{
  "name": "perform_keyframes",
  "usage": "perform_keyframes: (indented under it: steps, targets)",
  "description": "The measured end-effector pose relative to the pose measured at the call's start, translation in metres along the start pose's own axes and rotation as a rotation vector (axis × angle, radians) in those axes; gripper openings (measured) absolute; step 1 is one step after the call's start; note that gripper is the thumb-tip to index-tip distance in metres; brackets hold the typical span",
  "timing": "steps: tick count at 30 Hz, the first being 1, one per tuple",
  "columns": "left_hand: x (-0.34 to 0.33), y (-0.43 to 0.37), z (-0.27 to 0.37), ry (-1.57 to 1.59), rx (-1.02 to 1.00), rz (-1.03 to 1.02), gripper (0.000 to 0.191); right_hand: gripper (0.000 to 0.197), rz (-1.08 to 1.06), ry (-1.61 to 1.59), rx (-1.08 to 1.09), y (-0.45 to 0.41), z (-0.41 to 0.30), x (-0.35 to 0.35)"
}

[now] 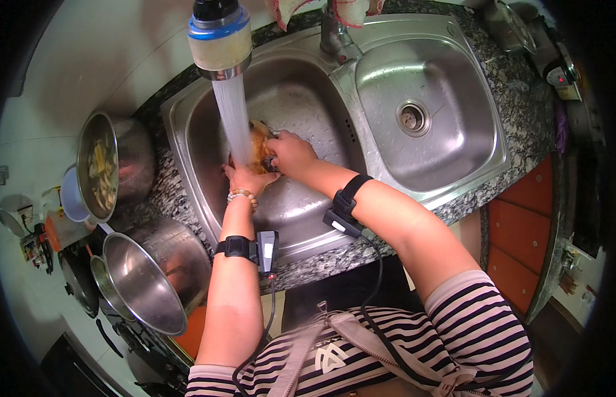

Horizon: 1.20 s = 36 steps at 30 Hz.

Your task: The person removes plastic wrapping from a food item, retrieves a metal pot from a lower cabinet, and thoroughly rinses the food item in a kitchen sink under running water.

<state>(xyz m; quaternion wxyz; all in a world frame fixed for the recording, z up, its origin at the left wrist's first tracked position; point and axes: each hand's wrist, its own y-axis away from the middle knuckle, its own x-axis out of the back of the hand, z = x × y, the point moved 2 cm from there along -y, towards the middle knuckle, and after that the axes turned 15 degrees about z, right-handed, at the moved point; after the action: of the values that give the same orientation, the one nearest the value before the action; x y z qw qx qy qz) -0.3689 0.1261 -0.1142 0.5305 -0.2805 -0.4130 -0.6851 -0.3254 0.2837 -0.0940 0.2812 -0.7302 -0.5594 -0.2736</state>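
In the left basin of a stainless steel double sink [308,99] lies a wet, yellow-brown piece of food [261,141], possibly poultry; its exact kind is hard to make out. My left hand [248,177] rests against its near side with the fingers spread around it, partly under the falling water. My right hand [294,154] grips its right side, fingertips curled onto the surface. A wide stream of water [232,111] pours from the blue-banded faucet head [221,47] and hides part of the food and some fingers.
On the left of the granite counter [308,273] stand a steel pot [134,149] holding food pieces in liquid and a larger steel pot [144,283]. The faucet base [337,39] rises behind the divider. Cables hang from both wrist-strapped devices.
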Motion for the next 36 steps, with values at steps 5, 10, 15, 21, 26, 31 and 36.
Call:
perform_keyframes:
  steps: [5, 10, 15, 21, 26, 31, 36]
  targets:
    - [0.024, -0.051, -0.022, 0.186, 0.191, -0.089, 0.063, 0.023, 0.173, -0.117, 0.056, -0.006, -0.016, -0.010]
    - [-0.006, -0.034, 0.009, -0.033, -0.165, 0.464, 0.048, 0.024, 0.129, -0.036, -0.016, 0.001, -0.008, -0.009]
    - [-0.005, -0.040, 0.013, 0.052, 0.062, 0.248, 0.049, 0.020, -0.134, 0.133, -0.282, -0.033, 0.006, 0.002]
    - [-0.009, -0.056, -0.016, 0.216, 0.031, 0.253, 0.058, 0.017, 0.265, -0.070, -0.090, -0.028, -0.029, -0.014]
    - [-0.019, -0.051, 0.000, 0.082, 0.039, 0.160, 0.068, 0.019, 0.060, 0.070, 0.061, -0.009, 0.004, -0.001]
    - [-0.019, -0.056, -0.030, 0.199, 0.039, 0.197, 0.072, 0.020, -0.021, -0.043, 0.123, -0.007, -0.029, -0.012]
    - [-0.020, -0.057, -0.018, 0.094, 0.080, 0.162, 0.075, 0.021, -0.168, 0.046, 0.059, -0.013, 0.004, 0.009]
